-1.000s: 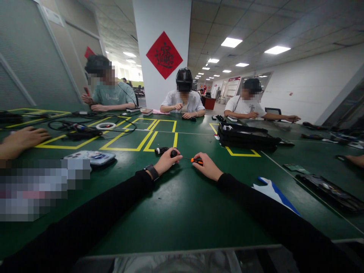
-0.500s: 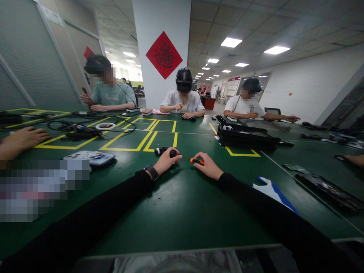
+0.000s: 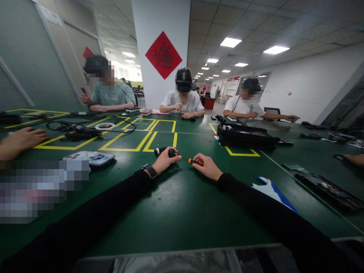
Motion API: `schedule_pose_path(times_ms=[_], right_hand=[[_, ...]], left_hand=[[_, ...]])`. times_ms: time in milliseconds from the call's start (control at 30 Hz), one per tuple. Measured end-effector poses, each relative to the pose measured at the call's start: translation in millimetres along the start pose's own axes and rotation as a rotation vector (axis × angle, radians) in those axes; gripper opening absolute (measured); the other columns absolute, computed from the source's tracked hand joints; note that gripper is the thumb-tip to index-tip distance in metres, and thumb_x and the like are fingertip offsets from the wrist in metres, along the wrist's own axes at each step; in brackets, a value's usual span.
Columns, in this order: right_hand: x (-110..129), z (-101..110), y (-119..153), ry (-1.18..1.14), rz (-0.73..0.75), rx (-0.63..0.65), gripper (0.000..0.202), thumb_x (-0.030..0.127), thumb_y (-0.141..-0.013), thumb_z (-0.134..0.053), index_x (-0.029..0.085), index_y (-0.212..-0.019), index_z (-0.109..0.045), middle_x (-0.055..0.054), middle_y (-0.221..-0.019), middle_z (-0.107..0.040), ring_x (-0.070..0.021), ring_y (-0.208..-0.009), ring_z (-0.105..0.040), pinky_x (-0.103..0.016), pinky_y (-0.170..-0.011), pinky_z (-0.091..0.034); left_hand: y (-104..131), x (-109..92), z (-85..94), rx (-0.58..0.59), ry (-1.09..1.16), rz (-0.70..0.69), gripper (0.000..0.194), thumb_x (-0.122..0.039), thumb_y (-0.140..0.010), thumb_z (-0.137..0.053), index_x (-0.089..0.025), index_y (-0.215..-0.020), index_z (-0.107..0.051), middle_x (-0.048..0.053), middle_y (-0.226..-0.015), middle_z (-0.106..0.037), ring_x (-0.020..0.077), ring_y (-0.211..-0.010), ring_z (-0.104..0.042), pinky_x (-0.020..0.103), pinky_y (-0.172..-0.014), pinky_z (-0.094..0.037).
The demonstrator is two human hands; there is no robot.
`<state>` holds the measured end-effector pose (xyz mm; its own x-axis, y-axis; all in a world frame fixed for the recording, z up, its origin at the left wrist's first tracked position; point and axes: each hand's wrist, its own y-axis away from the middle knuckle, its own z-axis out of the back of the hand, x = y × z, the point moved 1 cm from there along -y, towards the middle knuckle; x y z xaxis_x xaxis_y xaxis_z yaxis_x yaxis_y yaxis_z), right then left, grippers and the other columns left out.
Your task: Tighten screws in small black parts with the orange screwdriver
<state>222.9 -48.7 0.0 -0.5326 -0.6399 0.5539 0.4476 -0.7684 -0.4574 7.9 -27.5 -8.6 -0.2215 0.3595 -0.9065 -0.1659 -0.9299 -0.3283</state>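
Note:
In the head view, my left hand (image 3: pixel 165 160) is closed around a small black rounded part (image 3: pixel 171 152), whose exact kind I cannot make out. My right hand (image 3: pixel 207 167) grips an orange and black screwdriver (image 3: pixel 196 162) by its handle. The thin shaft points left, and its tip reaches the black part by my left fingertips. Whether the tip sits in a screw is too small to tell. Just behind my left hand lies a black cylindrical piece (image 3: pixel 159 150) with a white band, partly hidden by the hand.
A black housing (image 3: pixel 247 136) lies beyond my right hand. To the right are a blue and white piece (image 3: pixel 273 191) and an opened black device (image 3: pixel 330 189). A phone (image 3: pixel 92 158) and black cables (image 3: pixel 82 129) lie left. A co-worker's hand (image 3: pixel 25 140) rests at far left; several people sit around.
Both hands have shifted very slightly left. The screwdriver's handle has moved a little toward the black part, with its shaft at a slightly different slant.

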Motion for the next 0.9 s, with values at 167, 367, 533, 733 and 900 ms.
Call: schedule_pose_path(times_ms=[167, 367, 533, 733, 900], right_hand=[[4.8, 0.0, 1.8, -0.019, 0.016, -0.046, 0.014, 0.023, -0.072, -0.053, 0.016, -0.083, -0.053, 0.0, -0.076, -0.058, -0.011, -0.065, -0.051, -0.023, -0.063, -0.039], [8.0, 1.0, 1.8, -0.05, 0.027, -0.082, 0.012, 0.024, -0.072, -0.052, 0.016, -0.081, -0.051, 0.0, -0.073, -0.057, -0.0098, -0.061, -0.051, -0.022, -0.061, -0.04], [10.1, 3.2, 2.5, -0.05, 0.038, -0.092, 0.011, 0.023, -0.072, -0.051, 0.016, -0.08, -0.051, 0.001, -0.071, -0.056, -0.0092, -0.059, -0.05, -0.022, -0.059, -0.04], [8.4, 2.2, 2.7, -0.048, 0.038, -0.101, 0.011, 0.022, -0.071, -0.052, 0.017, -0.08, -0.051, 0.001, -0.071, -0.056, -0.0091, -0.059, -0.05, -0.022, -0.059, -0.04], [2.5, -0.5, 0.4, -0.021, 0.043, -0.071, 0.015, 0.022, -0.071, -0.054, 0.017, -0.086, -0.052, 0.0, -0.079, -0.057, -0.0107, -0.068, -0.052, -0.023, -0.065, -0.04]], left_hand=[[0.0, -1.2, -0.1, -0.001, 0.04, 0.019, 0.041, -0.041, -0.062, -0.065, -0.016, -0.091, -0.05, -0.001, -0.071, -0.055, 0.0095, -0.059, -0.051, 0.023, -0.058, -0.042], [0.0, -1.9, -0.7, -0.005, 0.052, 0.028, 0.042, -0.042, -0.06, -0.065, -0.016, -0.091, -0.051, -0.001, -0.069, -0.055, 0.0094, -0.058, -0.052, 0.022, -0.056, -0.042], [-0.5, 0.0, -1.4, -0.013, 0.071, 0.05, 0.043, -0.043, -0.06, -0.065, -0.016, -0.091, -0.051, -0.001, -0.067, -0.055, 0.0094, -0.058, -0.052, 0.023, -0.056, -0.042], [-0.9, 0.1, -2.2, -0.016, 0.108, 0.058, 0.041, -0.043, -0.061, -0.064, -0.016, -0.09, -0.052, -0.002, -0.066, -0.055, 0.0087, -0.057, -0.053, 0.022, -0.057, -0.043], [-0.9, -0.8, -1.8, -0.006, 0.125, 0.066, 0.039, -0.042, -0.062, -0.064, -0.016, -0.088, -0.051, -0.002, -0.067, -0.055, 0.0086, -0.057, -0.054, 0.023, -0.058, -0.043]])
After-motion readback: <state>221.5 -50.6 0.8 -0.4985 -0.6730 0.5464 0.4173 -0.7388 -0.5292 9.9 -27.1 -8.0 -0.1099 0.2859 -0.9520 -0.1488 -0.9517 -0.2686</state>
